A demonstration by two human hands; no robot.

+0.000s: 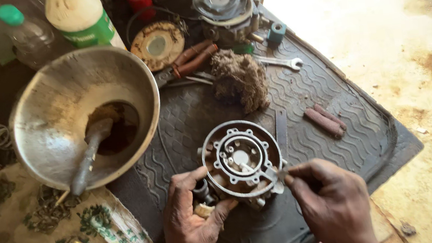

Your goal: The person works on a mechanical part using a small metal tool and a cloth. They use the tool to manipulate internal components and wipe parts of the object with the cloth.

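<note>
Left hand [191,221] grips round metal housing [242,158] from its 8 o'clock edge, over black rubber mat [329,94]. Right hand [332,200] at 4 o'clock pinches thin tool [263,172], tip inside housing. Metal bowl [66,99] at 10 o'clock, fibre wad [241,79] at 12, pliers [191,60] beyond.

metal bowl [66,99], spanner [281,62], pliers [191,60], fibre wad [241,79]

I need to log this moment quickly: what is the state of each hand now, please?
Left hand: closed around the round metal housing, holding it.
Right hand: pinching a thin metal tool, tip inside the housing.
</note>
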